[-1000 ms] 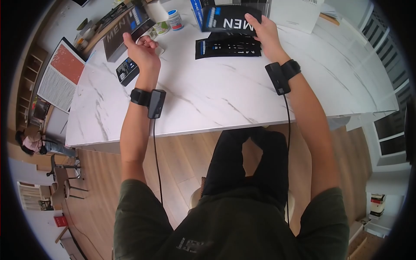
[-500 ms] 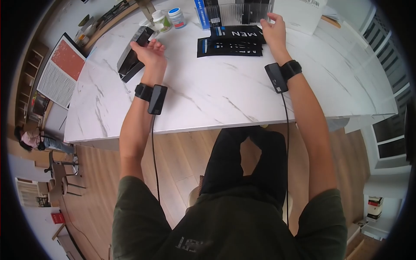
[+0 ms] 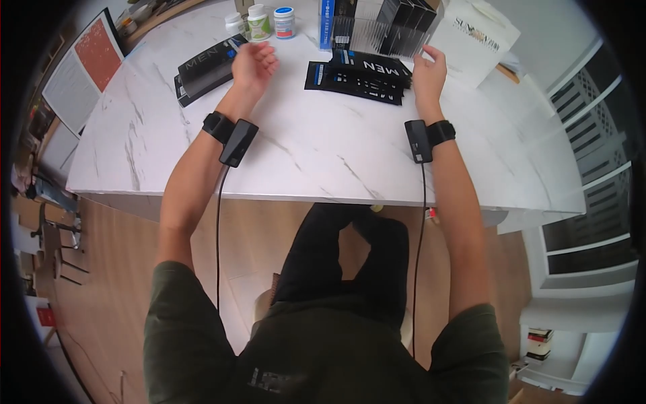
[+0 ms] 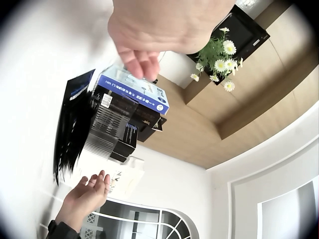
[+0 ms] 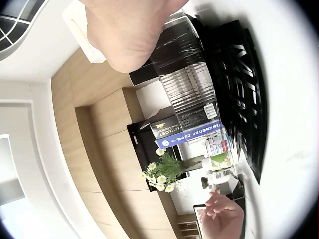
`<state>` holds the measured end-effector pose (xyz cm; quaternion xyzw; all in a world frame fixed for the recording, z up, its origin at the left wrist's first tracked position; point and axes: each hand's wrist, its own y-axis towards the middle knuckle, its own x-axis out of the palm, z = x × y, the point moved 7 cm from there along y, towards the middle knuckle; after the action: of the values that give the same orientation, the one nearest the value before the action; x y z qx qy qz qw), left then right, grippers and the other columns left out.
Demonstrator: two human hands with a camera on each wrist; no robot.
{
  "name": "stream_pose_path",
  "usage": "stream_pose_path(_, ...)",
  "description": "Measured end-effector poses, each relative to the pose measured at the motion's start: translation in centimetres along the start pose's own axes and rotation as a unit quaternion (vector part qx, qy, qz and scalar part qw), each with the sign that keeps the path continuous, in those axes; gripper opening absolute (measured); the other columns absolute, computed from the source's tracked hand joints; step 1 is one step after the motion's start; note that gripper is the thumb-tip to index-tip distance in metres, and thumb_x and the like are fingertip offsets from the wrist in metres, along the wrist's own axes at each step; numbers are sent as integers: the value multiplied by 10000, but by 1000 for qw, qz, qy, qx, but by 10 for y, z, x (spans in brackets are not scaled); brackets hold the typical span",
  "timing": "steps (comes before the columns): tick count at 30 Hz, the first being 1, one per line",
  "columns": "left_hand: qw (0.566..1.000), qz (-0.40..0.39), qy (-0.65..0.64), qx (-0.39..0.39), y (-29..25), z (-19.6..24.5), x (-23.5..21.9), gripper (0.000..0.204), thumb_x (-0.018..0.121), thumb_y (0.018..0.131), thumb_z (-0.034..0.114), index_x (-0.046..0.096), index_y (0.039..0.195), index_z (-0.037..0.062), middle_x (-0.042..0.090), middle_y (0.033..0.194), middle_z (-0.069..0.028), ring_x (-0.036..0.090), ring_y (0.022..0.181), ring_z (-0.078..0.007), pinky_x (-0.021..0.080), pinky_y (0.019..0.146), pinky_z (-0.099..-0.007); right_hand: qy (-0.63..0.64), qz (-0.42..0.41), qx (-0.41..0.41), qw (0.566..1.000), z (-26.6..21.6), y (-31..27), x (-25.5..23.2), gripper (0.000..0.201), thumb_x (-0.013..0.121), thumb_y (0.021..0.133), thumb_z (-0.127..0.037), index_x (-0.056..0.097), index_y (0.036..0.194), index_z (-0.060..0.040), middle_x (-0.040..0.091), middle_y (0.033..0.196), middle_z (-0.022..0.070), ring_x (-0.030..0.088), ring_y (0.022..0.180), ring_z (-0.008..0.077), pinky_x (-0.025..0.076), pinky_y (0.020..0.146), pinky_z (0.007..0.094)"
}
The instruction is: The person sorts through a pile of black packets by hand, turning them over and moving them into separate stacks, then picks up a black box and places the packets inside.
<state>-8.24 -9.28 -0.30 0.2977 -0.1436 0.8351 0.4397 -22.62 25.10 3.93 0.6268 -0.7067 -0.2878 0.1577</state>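
A black box lettered "MEN" lies flat at the left of the marble-patterned table. Just at its right end is my left hand, palm turned up, fingers loosely bent with nothing in them. Several flat black packets overlap in a pile near the middle, the top one also marked "MEN". My right hand hovers at the pile's right end, fingers relaxed and holding nothing. In the right wrist view the packets spread beside the clear ribbed organizer.
Behind the packets stand a clear organizer with black boxes, a blue-and-white box and a white paper bag. A blue-lidded jar and white-green bottle are at back left. White daisies stand beyond.
The box that my left hand held up now lies on the table. The packet from my right hand rests on the pile. Both hands have let go, the left moving right.
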Motion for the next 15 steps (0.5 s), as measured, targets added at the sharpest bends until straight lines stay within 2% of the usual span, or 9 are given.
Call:
stream_pose_path(1, 994, -90, 21, -49, 4, -9, 4, 203, 411, 930, 196, 495, 971, 16, 636, 904, -130, 606, 761, -199, 517, 685, -295, 14, -5, 4, 1000, 3, 1, 2, 265, 576, 809, -51, 559, 1072, -20, 569, 1086, 121, 608, 806, 185, 476, 739, 306)
stream_pose_path(4, 993, -59, 20, -96, -17, -16, 21, 253, 415, 923, 159, 405, 1123, 4, 614, 1077, -169, 621, 816, -224, 529, 701, -311, 28, 1, -12, 1000, -8, -4, 1, 277, 576, 805, -44, 554, 1080, -19, 568, 1084, 115, 605, 815, 184, 473, 733, 299)
stream_pose_path(5, 994, -65, 24, -84, -17, -13, 21, 284, 409, 912, 116, 327, 1163, 10, 570, 1182, -189, 619, 887, -234, 526, 717, -321, 30, -2, 8, 1000, -5, -4, 2, 279, 567, 806, -35, 550, 1084, -19, 580, 1074, 114, 602, 829, 185, 470, 729, 294)
stream_pose_path(8, 1000, 15, 16, -4, -14, 1, 8, 216, 400, 910, 111, 375, 1101, 15, 586, 1144, -176, 602, 876, -216, 517, 711, -315, 20, -8, 13, 1000, -5, -3, 2, 270, 557, 811, -28, 552, 1081, -18, 595, 1065, 113, 600, 847, 184, 469, 729, 292)
stream_pose_path(12, 999, 42, 23, 1, -12, 6, 5, 161, 398, 912, 116, 414, 1042, 23, 602, 1061, -145, 574, 816, -181, 504, 682, -305, 23, -15, -4, 1000, -3, -1, 5, 264, 541, 810, -13, 553, 1074, -13, 603, 1046, 118, 600, 847, 179, 467, 728, 291)
stream_pose_path(13, 999, 44, 21, -2, -13, 5, 6, 156, 400, 915, 124, 421, 1034, 25, 606, 1036, -136, 568, 794, -173, 502, 671, -304, 20, -20, -1, 1000, -2, 3, 7, 271, 535, 809, -4, 550, 1080, -14, 587, 1085, 132, 605, 839, 184, 462, 745, 285)
stream_pose_path(15, 999, 42, 16, -4, -17, 2, 9, 166, 395, 895, 112, 434, 1032, 25, 610, 992, -126, 570, 750, -168, 503, 641, -303, -3, -31, -58, 998, -14, 16, 10, 285, 557, 801, -15, 545, 1086, -11, 566, 1122, 150, 600, 877, 203, 457, 773, 303)
